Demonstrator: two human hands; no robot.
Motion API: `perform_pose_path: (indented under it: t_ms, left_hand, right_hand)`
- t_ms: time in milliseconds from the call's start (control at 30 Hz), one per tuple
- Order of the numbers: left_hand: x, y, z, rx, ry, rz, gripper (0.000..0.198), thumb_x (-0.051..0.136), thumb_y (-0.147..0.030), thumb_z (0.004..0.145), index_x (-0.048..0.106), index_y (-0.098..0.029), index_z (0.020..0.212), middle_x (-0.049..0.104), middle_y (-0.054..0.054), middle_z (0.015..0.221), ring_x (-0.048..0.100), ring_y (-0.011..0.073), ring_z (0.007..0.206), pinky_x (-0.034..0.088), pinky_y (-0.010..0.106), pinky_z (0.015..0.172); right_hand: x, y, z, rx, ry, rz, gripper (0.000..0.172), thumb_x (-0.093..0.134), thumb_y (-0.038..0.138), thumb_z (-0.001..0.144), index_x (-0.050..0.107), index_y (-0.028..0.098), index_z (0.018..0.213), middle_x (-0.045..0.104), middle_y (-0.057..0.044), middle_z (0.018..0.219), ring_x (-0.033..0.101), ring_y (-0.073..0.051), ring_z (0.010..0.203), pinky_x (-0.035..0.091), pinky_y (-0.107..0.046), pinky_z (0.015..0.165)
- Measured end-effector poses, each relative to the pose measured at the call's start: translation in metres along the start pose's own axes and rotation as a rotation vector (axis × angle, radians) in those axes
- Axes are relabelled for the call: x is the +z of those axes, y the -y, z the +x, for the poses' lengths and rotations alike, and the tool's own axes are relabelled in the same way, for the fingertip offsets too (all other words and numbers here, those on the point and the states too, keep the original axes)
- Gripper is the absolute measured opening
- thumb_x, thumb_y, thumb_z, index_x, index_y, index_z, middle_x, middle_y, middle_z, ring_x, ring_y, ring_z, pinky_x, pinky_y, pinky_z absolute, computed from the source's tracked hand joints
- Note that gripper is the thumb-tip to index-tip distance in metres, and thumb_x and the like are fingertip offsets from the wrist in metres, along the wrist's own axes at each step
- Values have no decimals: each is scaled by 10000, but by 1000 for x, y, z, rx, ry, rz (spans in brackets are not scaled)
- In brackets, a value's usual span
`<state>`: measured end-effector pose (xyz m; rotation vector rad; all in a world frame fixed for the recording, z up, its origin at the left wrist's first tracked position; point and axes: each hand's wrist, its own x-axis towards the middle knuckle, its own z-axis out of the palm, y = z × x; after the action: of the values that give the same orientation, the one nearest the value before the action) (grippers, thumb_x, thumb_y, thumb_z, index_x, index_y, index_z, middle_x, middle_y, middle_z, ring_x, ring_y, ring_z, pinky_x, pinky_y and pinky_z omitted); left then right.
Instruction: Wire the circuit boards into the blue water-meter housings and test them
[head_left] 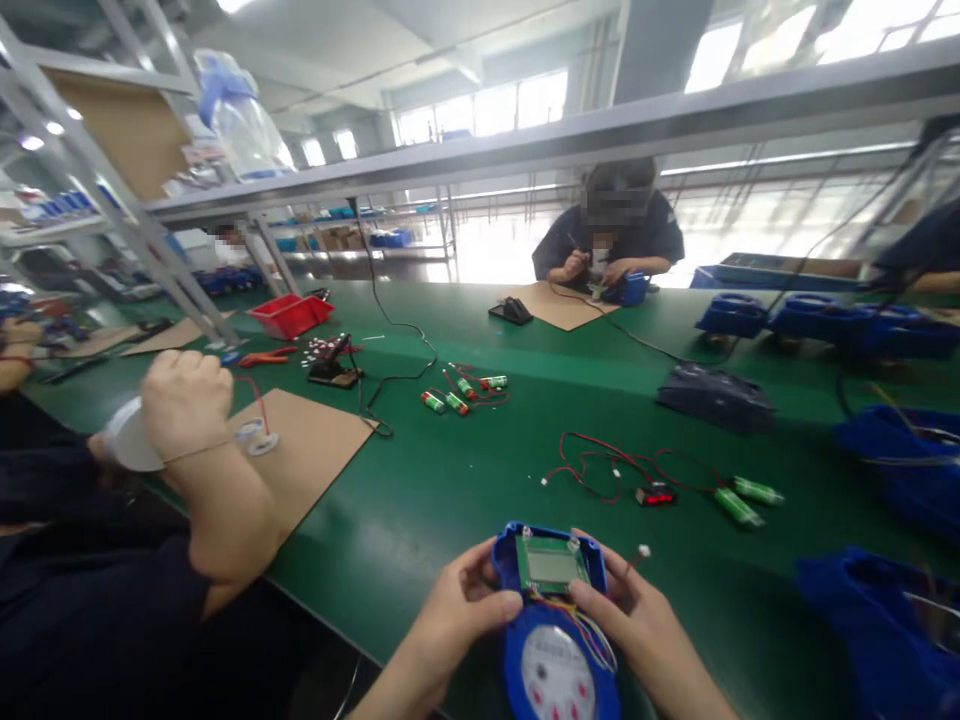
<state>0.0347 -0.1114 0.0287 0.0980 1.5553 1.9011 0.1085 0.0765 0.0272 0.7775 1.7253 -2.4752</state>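
Both hands are gripping a blue plastic meter housing with a green circuit board and grey display at the near edge of the green work table, low in the view. The left hand is pinching its left rim, thumb pressed across the top, while the right hand is cradling the right side with fingers curled, seemingly steadying it so the board sits face-up. Its long axis is running away from the person, display end pointing outward, round white dial nearest the body. Loose red wires with green battery cells are lying beyond it, well apart
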Motion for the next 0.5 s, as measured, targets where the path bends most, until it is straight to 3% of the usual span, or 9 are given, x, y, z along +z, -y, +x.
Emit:
perform_pose_path:
  t_ms: [133,200,300,400,500]
  left_hand:
    - [-30,2,2,3,-282,-76,832,877,-488,581,607,-134,1284,753,159,1034,706,262,862,509,292,653]
    - [-49,-2,5,32,-388,-100,797,809,-510,680,551,-140,1336,746,158,1045,712,261,887,537,334,734]
    - [-79,-9,6,105,-507,-112,723,698,-539,792,491,-171,1379,687,174,1235,664,279,1110,517,379,922]
    - [-104,-9,-1,192,-647,-88,743,677,-610,779,479,-195,1362,565,180,1411,541,316,1298,478,395,1008]
    - [-119,1,-13,250,-753,-40,822,712,-669,700,482,-185,1324,550,193,1401,473,343,1355,420,429,1083]
  right_hand:
    - [38,-3,24,34,30,6,792,826,556,660,545,147,1277,770,-121,972,742,-295,869,596,-382,771]
    - [63,0,39,60,17,9,758,830,539,658,546,163,1252,767,-102,940,741,-276,817,591,-346,663]
    - [105,6,67,66,27,19,717,836,506,661,537,181,1226,752,-70,910,723,-223,746,547,-277,548]
    - [148,10,98,46,38,3,635,814,475,699,540,184,1193,724,-32,824,684,-173,661,498,-230,491]
    - [189,10,125,34,43,-19,609,795,457,718,532,180,1192,715,-37,842,672,-166,651,482,-225,471]
